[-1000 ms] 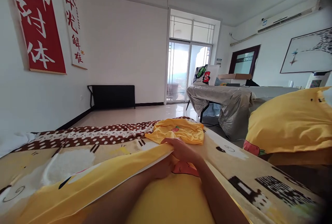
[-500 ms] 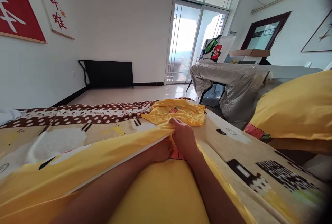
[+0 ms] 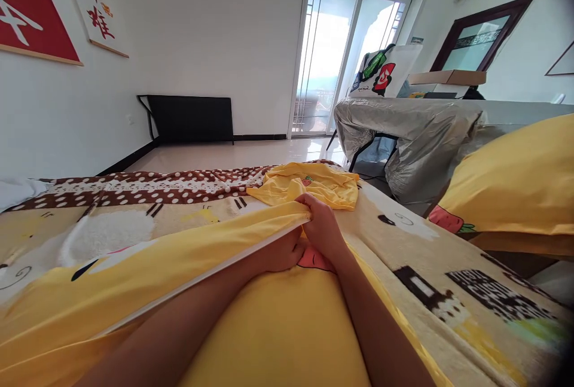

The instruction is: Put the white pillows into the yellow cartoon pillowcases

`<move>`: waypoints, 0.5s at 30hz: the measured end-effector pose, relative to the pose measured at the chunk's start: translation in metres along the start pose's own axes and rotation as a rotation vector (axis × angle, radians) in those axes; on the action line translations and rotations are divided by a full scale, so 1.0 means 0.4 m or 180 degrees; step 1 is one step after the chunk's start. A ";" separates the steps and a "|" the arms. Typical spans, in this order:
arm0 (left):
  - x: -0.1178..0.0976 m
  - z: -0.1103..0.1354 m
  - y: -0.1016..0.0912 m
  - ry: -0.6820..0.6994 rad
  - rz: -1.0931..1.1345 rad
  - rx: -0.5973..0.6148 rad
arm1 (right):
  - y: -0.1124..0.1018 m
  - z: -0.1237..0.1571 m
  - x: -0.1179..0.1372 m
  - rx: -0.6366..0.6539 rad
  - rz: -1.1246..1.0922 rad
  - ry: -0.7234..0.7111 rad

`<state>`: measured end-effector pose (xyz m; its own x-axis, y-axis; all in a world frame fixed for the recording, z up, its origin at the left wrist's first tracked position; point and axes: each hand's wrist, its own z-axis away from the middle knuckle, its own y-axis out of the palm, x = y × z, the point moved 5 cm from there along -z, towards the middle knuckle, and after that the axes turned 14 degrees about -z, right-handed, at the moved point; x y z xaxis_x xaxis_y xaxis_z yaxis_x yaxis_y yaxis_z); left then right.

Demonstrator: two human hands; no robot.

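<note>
My right hand [image 3: 320, 224] is closed on the corner of a yellow pillowcase [image 3: 179, 248], whose pale zip edge stretches down toward the lower left. Beneath that edge, my left hand [image 3: 283, 250] is curled shut near the right wrist; whatever it grips is hidden. A plump yellow pillow [image 3: 278, 321] lies below and between my forearms, with a red carrot print [image 3: 315, 259] showing beside the hands. Just beyond my hands, a crumpled yellow cloth [image 3: 332, 188] with a small carrot print rests on the patterned blanket [image 3: 394, 237].
Another yellow pillow [image 3: 520, 177] is at the right. Behind it stands a table under a silvery cover [image 3: 417, 130], carrying a printed bag [image 3: 381, 73] and a cardboard box [image 3: 448, 78]. A black folded panel [image 3: 191, 119] leans against the far wall, left of the glass doors [image 3: 332, 58].
The view has shifted slightly, so the room sits higher in the picture. My right hand still grips the pillowcase corner, and my left hand stays curled beneath the zip edge.
</note>
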<state>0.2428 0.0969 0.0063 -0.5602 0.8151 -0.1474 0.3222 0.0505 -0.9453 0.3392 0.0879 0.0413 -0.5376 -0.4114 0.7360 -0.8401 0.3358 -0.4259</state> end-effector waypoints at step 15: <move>0.004 -0.015 0.026 -0.0105 0.0292 -0.0046 | -0.022 0.024 0.038 -0.0391 0.1960 0.0382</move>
<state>0.2498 0.1022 -0.0021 -0.5524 0.7974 -0.2430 0.3843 -0.0150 -0.9231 0.3377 0.0707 0.0512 -0.9015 -0.0168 0.4325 -0.3617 0.5781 -0.7314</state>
